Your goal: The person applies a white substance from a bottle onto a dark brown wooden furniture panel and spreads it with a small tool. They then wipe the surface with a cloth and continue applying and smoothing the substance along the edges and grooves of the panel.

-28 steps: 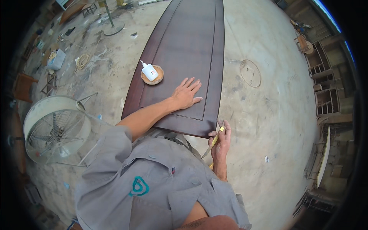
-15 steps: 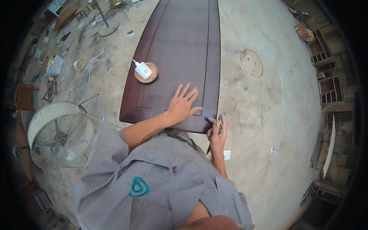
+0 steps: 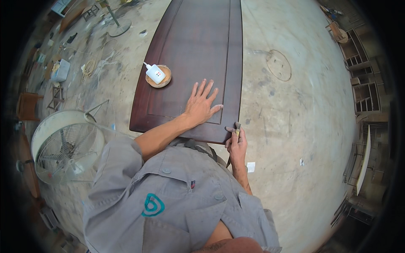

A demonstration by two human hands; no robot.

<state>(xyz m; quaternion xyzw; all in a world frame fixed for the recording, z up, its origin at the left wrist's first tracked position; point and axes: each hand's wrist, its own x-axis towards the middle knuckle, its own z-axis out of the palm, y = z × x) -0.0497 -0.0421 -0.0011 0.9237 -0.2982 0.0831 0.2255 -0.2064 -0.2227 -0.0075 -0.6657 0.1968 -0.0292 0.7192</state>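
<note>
A long dark reddish-brown wooden panel (image 3: 196, 46), with a grooved line along its border, stretches away from me. My left hand (image 3: 201, 105) lies on its near part, fingers spread and palm down. At the near right corner, my right hand (image 3: 237, 144) is closed around a slim tool (image 3: 237, 131) with a yellowish part and a dark tip; its exact kind is too small to make out. Farther up, near the panel's left edge, a round wooden dish (image 3: 165, 81) carries a small white bottle (image 3: 155, 75) with a thin nozzle.
A large round fan (image 3: 67, 147) stands on the floor at my left. Beyond it are a small stool (image 3: 55, 98), a pale box (image 3: 61, 71) and a coiled cord (image 3: 88, 69). Wooden shelf frames (image 3: 365, 98) line the right side. A pole on a round base (image 3: 120, 28) stands far left.
My left hand has shifted slightly farther up the panel. My right hand has tilted the slim tool and brought it closer against the corner. The whole view has moved a little.
</note>
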